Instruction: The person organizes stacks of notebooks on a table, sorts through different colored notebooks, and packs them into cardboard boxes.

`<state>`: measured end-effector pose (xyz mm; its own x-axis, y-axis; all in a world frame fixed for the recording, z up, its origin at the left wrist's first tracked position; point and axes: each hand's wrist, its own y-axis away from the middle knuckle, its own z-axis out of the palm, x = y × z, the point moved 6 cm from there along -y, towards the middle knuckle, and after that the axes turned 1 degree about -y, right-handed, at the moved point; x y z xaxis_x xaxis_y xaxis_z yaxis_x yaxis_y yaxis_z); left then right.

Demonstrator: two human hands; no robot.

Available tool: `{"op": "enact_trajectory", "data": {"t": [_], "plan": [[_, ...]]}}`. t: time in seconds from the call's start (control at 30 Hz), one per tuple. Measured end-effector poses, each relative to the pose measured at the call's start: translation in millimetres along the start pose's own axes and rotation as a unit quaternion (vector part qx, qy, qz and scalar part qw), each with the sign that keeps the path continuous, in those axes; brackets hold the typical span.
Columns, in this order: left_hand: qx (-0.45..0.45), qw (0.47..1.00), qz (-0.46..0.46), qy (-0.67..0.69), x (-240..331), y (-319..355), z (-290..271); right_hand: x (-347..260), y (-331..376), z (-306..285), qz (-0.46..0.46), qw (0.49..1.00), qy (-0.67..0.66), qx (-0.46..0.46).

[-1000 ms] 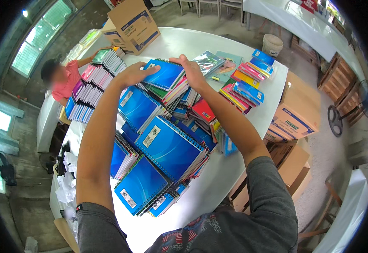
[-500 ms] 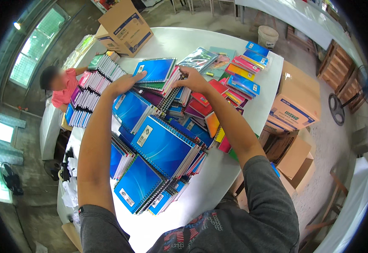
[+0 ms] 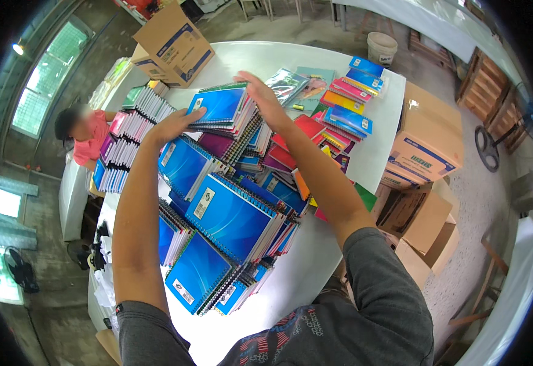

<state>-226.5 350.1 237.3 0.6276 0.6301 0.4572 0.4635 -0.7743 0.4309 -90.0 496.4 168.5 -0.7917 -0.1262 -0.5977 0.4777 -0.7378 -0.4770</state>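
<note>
Stack of spiral-bound notebooks (image 3: 222, 110), blue glossy cover uppermost, lying at the far end of a long overlapping heap on the white round-edged surface (image 3: 315, 268). The left hand (image 3: 175, 126) rests flat against the stack's near-left edge, fingers extended and together, closed on nothing. The right hand (image 3: 265, 97) stands edge-on against the stack's right side, palm inward, fingers straight and likewise clasping nothing; the stack sits between the two palms. Nearer the viewer, large blue notebooks (image 3: 230, 216) with wire coil bindings fan over one another. To the right lie smaller bright-coloured exercise books (image 3: 340, 122) in pink, red and yellow. A brown corrugated cardboard box (image 3: 172, 43) stands at the far edge; another cardboard carton (image 3: 428, 143) sits beside the surface. A person in a pink top (image 3: 89, 140) is at left.
</note>
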Motion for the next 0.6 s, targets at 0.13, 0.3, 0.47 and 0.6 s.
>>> {"op": "enact_trajectory", "data": {"t": [0.13, 0.3, 0.47, 0.6], "plan": [[0.010, 0.999, -0.008, 0.041, -9.4, -8.1, 0.8, 4.6, 1.4, 18.0, 0.024, 0.989, 0.137, 0.047], [0.046, 0.999, -0.007, -0.009, -18.8, -12.3, -5.9, -0.3, 6.3, 22.3, -0.020, 0.975, 0.213, 0.064], [0.028, 0.999, 0.003, -0.021, 3.8, -11.8, 8.1, -6.9, 10.2, 11.1, -0.110, 0.957, 0.254, 0.082], [0.074, 0.995, 0.038, -0.048, -14.0, -5.8, -14.4, 14.1, 4.9, 10.8, 0.012, 0.972, 0.215, 0.096]]}}
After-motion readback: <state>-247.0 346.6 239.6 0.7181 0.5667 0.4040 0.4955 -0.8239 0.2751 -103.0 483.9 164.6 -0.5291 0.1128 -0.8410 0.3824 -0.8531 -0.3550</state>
